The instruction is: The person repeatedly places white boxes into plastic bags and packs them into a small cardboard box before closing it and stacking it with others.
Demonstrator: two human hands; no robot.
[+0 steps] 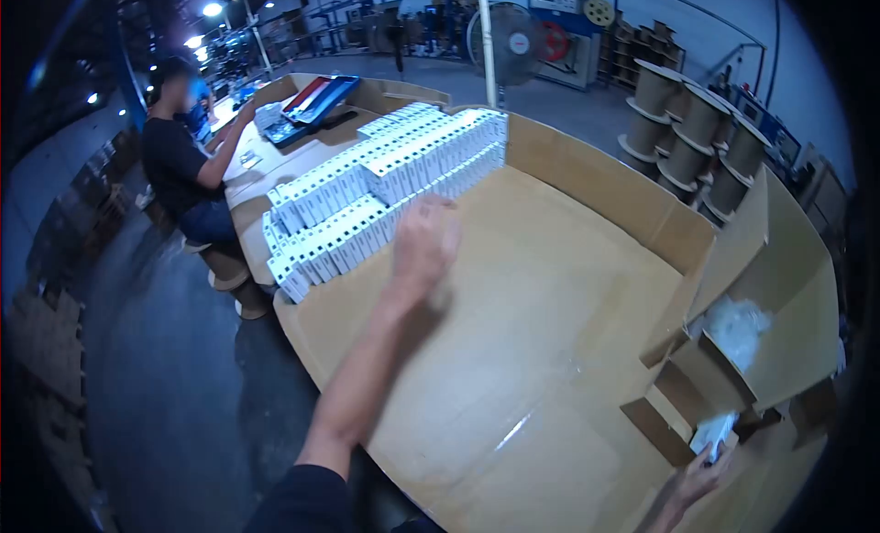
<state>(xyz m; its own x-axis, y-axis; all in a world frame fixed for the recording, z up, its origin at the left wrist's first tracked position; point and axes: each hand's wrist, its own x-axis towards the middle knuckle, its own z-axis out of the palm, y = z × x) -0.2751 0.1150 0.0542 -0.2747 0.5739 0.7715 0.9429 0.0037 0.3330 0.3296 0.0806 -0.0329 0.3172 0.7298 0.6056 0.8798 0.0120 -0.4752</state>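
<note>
My left hand [427, 238] hangs over the cardboard-covered table, just in front of a long stack of small white boxes [367, 180]. Motion blurs its fingers, so their grip cannot be made out, and no object shows in it. At the lower right, my right hand [698, 479] holds a small white box [712, 434] between thumb and fingers. That box is at the opening of a brown cardboard carton [662, 424]. The stacked boxes stand in tight rows, several layers high, with dark square marks on their ends.
A larger open carton [779, 299] holds clear plastic bags [736, 329]. Low cardboard walls [605, 189] edge the table. A co-worker [183, 153] sits at the far left near a blue-and-red tray [316, 102]. Large cable spools [692, 134] stand beyond, with a fan [507, 43] behind a white pole.
</note>
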